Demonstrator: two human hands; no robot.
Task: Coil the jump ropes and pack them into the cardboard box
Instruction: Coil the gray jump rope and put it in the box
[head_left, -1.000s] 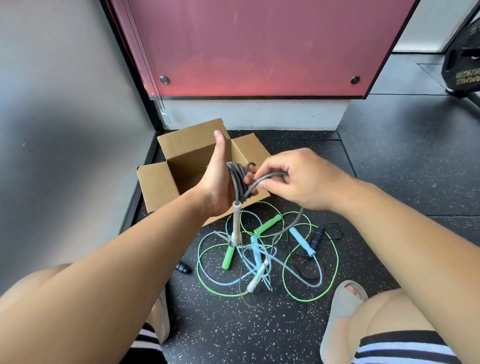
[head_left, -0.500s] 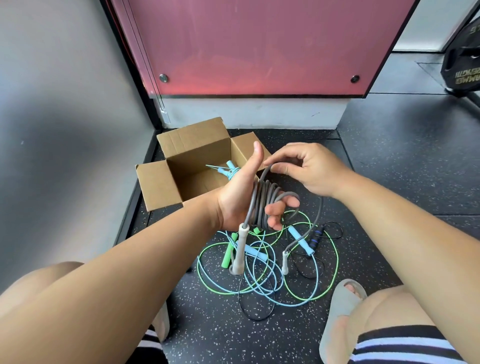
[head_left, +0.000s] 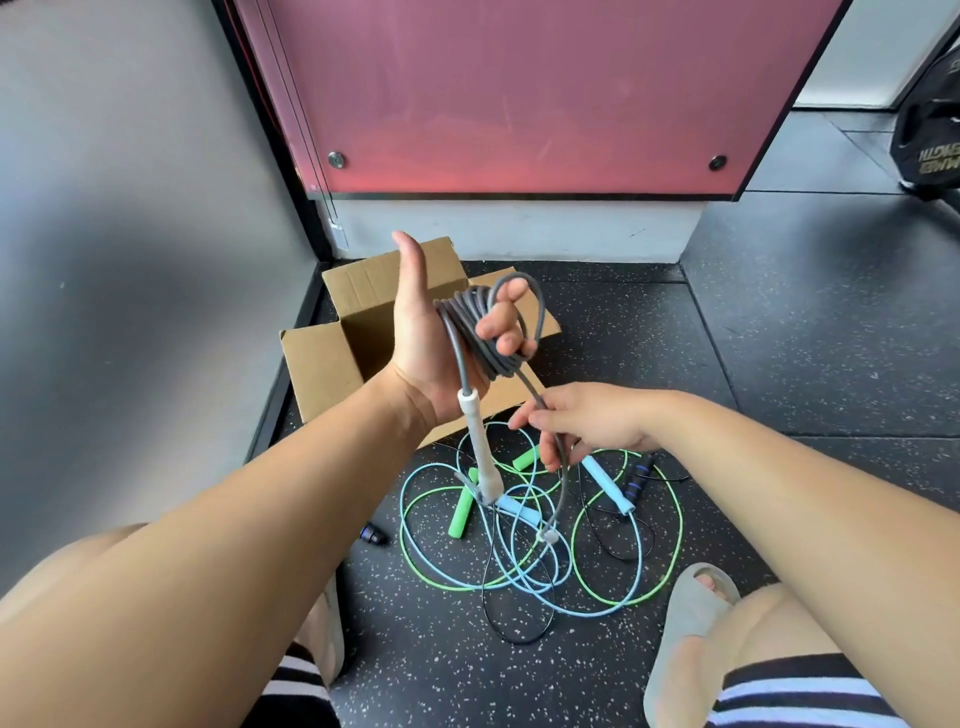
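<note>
My left hand is raised palm-up with its thumb pointing up, and its curled fingers hold several coils of the grey jump rope. One pale grey handle hangs down from that hand. Lower and to the right, my right hand pinches the rope's free end, whose other handle dangles near the floor. The open cardboard box stands behind my left hand. Green, light blue and black ropes lie tangled on the floor below.
The dark speckled floor runs to a grey wall on the left and a pink panel behind the box. A small black piece lies left of the ropes. My sandalled foot is at the lower right.
My left hand lifted the coil higher, in front of the box. My right hand dropped from above the coil down the rope's tail to below the coil.
</note>
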